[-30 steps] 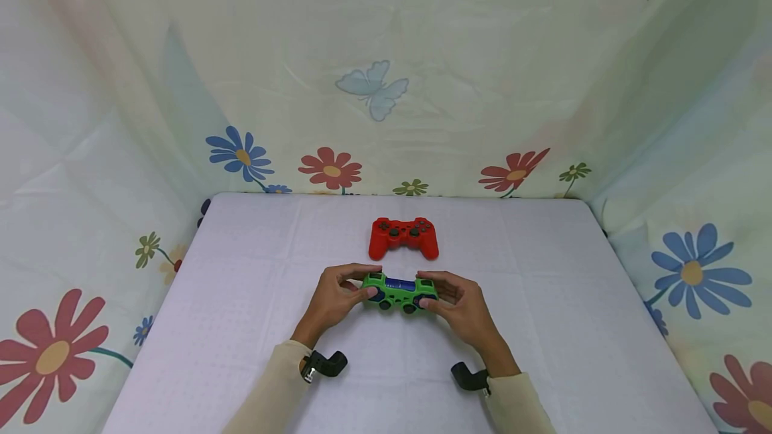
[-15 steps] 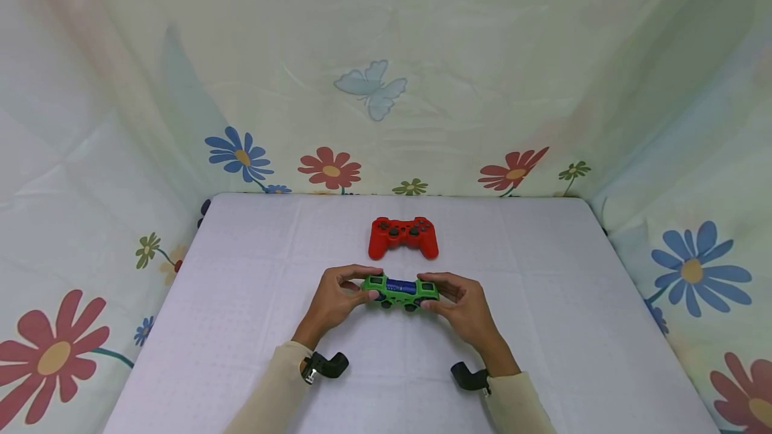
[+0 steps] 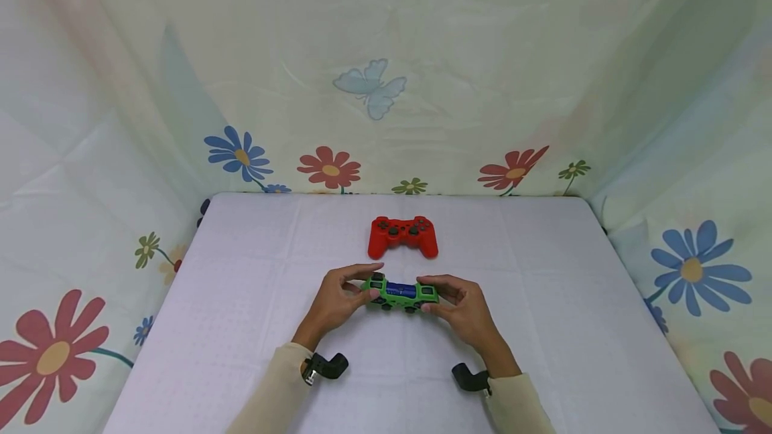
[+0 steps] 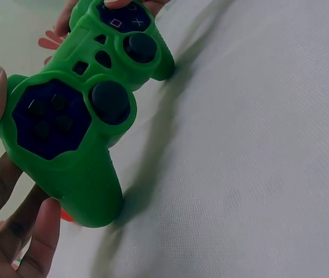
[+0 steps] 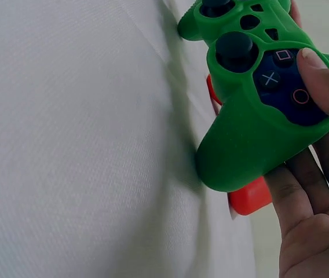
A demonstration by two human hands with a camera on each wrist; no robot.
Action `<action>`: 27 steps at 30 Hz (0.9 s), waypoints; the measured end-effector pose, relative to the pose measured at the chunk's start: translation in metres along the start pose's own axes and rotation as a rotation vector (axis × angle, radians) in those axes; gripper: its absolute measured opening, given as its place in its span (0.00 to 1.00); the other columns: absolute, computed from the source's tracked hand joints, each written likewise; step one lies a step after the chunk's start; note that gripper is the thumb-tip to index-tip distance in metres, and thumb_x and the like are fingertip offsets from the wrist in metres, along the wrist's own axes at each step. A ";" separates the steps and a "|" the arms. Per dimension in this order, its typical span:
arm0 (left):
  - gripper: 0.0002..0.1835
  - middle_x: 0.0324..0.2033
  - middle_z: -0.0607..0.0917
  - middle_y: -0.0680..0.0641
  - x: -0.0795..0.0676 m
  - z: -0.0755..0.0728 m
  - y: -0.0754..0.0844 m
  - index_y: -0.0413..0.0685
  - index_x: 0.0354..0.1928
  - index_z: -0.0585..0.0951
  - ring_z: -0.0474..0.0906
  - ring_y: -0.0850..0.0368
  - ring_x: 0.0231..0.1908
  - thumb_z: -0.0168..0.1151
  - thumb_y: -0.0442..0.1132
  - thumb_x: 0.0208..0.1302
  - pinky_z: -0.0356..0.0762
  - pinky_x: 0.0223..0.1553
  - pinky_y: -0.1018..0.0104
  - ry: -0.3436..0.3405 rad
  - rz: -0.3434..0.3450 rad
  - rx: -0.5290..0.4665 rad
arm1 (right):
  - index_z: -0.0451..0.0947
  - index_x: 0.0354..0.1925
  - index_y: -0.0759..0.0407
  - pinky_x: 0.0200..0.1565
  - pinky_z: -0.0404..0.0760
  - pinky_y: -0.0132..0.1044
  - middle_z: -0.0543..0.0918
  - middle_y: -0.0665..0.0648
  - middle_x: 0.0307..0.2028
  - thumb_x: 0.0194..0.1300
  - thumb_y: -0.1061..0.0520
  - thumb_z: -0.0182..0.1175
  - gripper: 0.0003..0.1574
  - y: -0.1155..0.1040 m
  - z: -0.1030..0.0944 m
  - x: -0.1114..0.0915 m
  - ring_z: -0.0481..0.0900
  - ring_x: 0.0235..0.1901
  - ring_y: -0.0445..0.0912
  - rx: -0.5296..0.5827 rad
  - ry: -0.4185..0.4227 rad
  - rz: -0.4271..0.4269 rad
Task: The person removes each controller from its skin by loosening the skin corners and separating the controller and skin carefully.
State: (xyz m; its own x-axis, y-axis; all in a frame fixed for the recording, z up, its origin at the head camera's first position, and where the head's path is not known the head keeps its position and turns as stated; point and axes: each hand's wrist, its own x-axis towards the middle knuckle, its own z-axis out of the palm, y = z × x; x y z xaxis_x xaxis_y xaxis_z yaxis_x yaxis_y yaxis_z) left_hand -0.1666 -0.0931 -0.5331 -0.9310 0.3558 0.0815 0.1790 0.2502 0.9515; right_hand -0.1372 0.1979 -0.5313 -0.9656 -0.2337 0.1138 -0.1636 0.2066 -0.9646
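Observation:
A green-covered game controller [image 3: 401, 290] with dark blue button areas is gripped between both hands near the table's middle. It is tilted, its shoulder edge turned up and its face toward the person. My left hand [image 3: 340, 297] pinches its left end, index finger stretched along the top and thumb on the near side. At the other end my right hand [image 3: 461, 307] pinches it, and the right wrist view has the thumb beside the square and circle buttons [image 5: 292, 95]. The handle tips sit close over the cloth. Beyond lies a red game controller [image 3: 403, 236], sticks up.
White cloth covers the table [image 3: 543, 273]. A flower-printed curtain [image 3: 422, 132] hangs behind it and along both sides. Each wrist wears a black camera mount, the left mount [image 3: 326, 366] and the right mount [image 3: 469, 377].
The green controller has tipped so its sticks and face turn toward the person and its shoulder edge shows more from above. Both hands keep their hold; the red controller stays put.

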 end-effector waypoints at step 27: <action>0.20 0.59 0.89 0.60 0.000 -0.003 0.002 0.56 0.61 0.88 0.80 0.60 0.62 0.74 0.47 0.69 0.81 0.57 0.58 -0.048 0.020 0.045 | 0.84 0.63 0.56 0.59 0.81 0.25 0.88 0.58 0.60 0.70 0.55 0.72 0.25 -0.002 -0.004 0.000 0.85 0.62 0.41 -0.025 -0.063 0.065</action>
State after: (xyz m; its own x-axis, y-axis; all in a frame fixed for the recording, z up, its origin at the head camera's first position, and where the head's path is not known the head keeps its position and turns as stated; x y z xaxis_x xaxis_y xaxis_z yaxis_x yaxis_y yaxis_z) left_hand -0.1669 -0.0955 -0.5299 -0.9111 0.4032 0.0854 0.2126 0.2822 0.9355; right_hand -0.1374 0.2010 -0.5284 -0.9600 -0.2779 0.0352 -0.1067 0.2464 -0.9633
